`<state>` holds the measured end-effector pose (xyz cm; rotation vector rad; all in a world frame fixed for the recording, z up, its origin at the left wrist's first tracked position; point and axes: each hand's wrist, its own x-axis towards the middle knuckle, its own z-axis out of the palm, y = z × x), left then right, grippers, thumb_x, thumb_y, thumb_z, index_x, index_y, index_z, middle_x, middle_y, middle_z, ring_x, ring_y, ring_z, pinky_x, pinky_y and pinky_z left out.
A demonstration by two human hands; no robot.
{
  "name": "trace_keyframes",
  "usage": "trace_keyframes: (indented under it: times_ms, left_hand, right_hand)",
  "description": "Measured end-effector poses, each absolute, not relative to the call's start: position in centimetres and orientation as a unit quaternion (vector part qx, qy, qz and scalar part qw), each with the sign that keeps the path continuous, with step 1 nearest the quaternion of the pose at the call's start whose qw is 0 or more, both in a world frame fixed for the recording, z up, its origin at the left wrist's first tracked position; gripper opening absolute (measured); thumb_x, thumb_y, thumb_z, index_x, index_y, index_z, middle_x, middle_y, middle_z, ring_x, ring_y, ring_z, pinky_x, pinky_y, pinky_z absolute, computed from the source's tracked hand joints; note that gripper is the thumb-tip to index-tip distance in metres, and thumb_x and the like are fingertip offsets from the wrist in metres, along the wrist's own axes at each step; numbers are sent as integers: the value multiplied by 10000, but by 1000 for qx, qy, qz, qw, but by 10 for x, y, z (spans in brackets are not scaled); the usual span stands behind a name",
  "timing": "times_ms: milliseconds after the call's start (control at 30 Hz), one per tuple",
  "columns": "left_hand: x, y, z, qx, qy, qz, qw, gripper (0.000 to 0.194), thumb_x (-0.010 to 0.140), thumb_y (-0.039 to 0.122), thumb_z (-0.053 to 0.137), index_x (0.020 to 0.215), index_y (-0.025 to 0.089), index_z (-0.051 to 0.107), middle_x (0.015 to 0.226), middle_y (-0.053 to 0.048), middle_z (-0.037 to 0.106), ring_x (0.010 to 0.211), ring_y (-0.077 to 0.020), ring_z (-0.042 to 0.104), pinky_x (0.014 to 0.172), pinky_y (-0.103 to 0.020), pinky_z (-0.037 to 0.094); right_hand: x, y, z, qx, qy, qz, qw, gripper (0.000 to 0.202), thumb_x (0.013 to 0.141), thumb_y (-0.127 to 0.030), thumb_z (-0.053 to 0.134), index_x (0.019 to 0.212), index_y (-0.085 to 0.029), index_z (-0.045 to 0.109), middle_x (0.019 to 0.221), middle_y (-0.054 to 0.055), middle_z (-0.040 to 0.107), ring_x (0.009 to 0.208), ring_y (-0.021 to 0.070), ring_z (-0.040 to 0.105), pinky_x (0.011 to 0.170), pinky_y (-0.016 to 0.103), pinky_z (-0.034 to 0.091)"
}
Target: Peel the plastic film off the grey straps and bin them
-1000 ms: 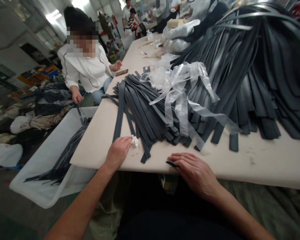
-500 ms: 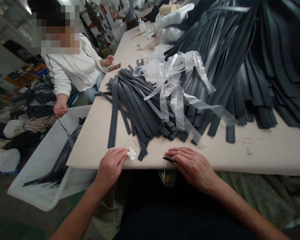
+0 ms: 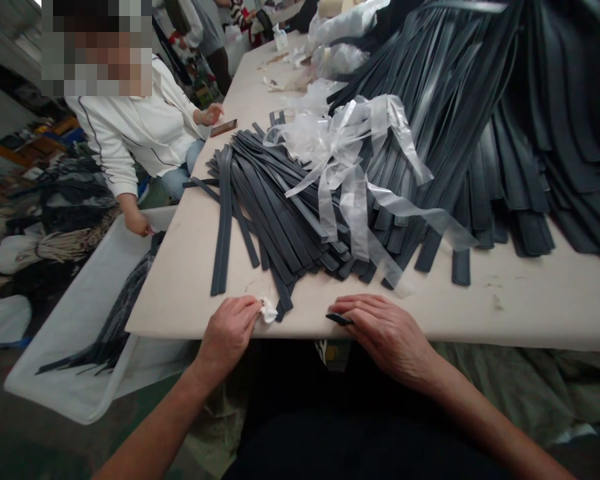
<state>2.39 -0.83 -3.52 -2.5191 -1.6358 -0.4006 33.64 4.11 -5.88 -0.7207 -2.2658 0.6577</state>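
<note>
Pinched in the fingertips of my left hand (image 3: 231, 329) is a small crumpled white cloth (image 3: 267, 311), resting at the table's front edge. Beside it lies the end of a dark strap (image 3: 283, 298). My right hand (image 3: 383, 330) is closed round a dark strap piece (image 3: 339, 319), whose narrow tip sticks out to the left; the rest is hidden under the fingers. Beyond both hands a pile of dark stitched straps (image 3: 275, 220) fans out on the table. Clear plastic strips (image 3: 354, 200) lie tangled over the pile.
A large heap of longer straps (image 3: 480, 147) covers the right side of the table (image 3: 170, 293). At the left, a person in a white jacket (image 3: 113, 147) reaches into a white bin (image 3: 75, 320) with dark strips in it. A phone (image 3: 224, 128) lies on the table's far left edge.
My left hand and the white cloth have shifted slightly right, towards the strap end. The right hand stays put. The other person's hand has moved right, over the bin.
</note>
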Motion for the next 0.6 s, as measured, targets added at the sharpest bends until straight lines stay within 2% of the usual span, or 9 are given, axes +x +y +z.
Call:
trace_keyframes:
  times_ms: [100,200,467,600]
  left_hand:
    - [12,24,-44,-801,-573,-148,94,208,978,210,494,993,163,697,944,-98,725,845,-228,642,776,-375,528]
    - [18,45,-53,-790,-585,-161,86,206,970,213,507,975,166,707,954,-100,726,861,-234,651,793,-389,530]
    - [35,-12,-36,-836,-525,-156,-11,195,971,186,518,1038,188,700,981,-82,730,866,-202,650,793,-346,539]
    - [6,21,-42,-797,-581,-155,51,221,969,242,510,935,182,720,928,-90,738,831,-227,660,763,-379,544]
  right_hand:
    - [336,41,-59,-277,-863,260,332,174,981,-156,485,1030,-183,651,1080,91,752,1046,220,702,924,380,554]
    - [337,41,-60,-280,-863,264,328,182,972,-136,488,1050,-173,648,1076,92,753,1047,219,702,925,379,554]
    - [337,42,-59,-280,-862,270,325,204,952,-126,486,1045,-186,658,1079,98,749,1051,222,702,914,375,559]
    - [338,42,-61,-281,-861,271,326,201,964,-133,485,1056,-189,655,1081,93,752,1054,222,701,916,377,561]
